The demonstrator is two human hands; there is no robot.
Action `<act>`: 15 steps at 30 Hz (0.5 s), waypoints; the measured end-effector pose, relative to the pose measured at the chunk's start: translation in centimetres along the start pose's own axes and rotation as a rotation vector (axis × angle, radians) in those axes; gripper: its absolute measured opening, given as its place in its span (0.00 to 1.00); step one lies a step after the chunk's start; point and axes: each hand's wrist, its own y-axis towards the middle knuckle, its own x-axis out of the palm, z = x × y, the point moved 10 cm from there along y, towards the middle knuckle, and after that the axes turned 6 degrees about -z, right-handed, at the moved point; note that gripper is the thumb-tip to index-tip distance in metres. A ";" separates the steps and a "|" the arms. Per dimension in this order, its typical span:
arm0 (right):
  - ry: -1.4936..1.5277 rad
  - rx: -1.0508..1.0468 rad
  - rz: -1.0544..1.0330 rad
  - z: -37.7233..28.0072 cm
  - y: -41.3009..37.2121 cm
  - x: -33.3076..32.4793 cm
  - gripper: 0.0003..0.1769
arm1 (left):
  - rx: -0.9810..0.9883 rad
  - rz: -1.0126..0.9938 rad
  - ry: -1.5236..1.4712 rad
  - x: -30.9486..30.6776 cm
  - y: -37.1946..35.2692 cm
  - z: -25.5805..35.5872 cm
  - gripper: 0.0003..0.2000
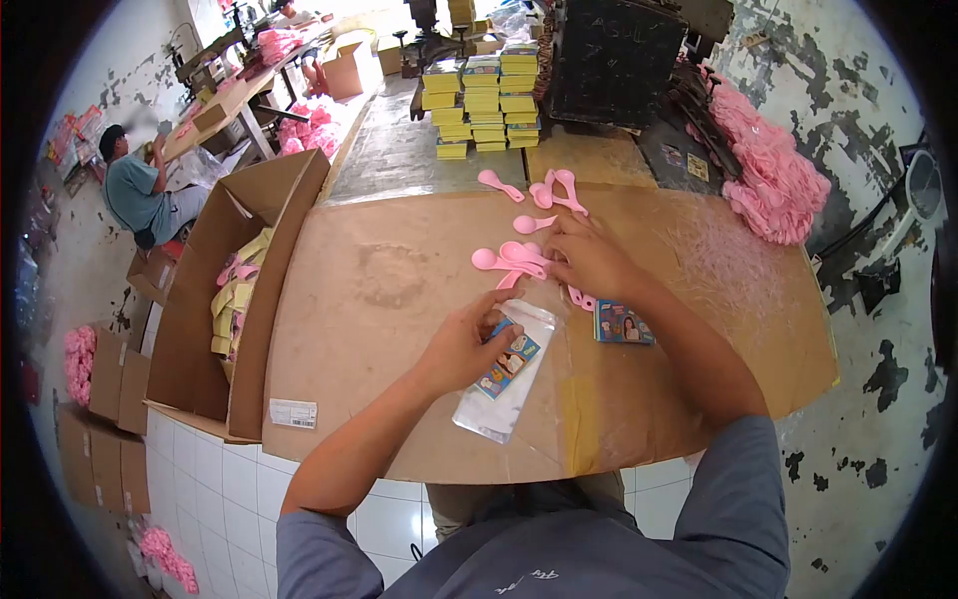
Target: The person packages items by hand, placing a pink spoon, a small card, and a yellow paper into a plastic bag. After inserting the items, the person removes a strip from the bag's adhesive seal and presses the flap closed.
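Observation:
My left hand (467, 346) holds a small blue printed card (511, 361) between thumb and fingers, over a clear plastic bag (489, 416) lying slanted on the cardboard-covered table (369, 329). To the right and farther off, my right hand (589, 258) reaches among pink plastic spoons (521, 254); its fingers are bent around a pink spoon (532, 224), whose handle end they hide. More pink spoons (565, 187) lie just beyond it. Beneath my right forearm rests a stack of blue cards (621, 324), with pink handles (579, 297) beside it.
An open carton (284, 215) with yellow and pink packets stands at the left edge. Stacks of yellow-edged cards (486, 105) and a black box (614, 62) are at the back. A pink heap (763, 165) lies at the right. A person (143, 190) sits far left.

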 end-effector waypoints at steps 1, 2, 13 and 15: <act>-0.027 -0.030 0.056 -0.4 -0.4 -0.2 0.16 | 0.021 -0.006 -0.063 0.1 0.1 0.1 0.25; 0.010 -0.022 0.061 -0.2 -0.5 -0.3 0.16 | 0.041 -0.010 -0.126 0.1 0.2 0.2 0.25; 0.522 0.114 0.030 -2.6 -5.5 -5.8 0.13 | 0.091 0.061 -0.235 -1.0 -0.3 2.9 0.26; 0.563 0.092 0.079 -2.3 -6.5 -6.1 0.15 | 0.073 0.067 -0.207 -1.0 -0.4 2.9 0.25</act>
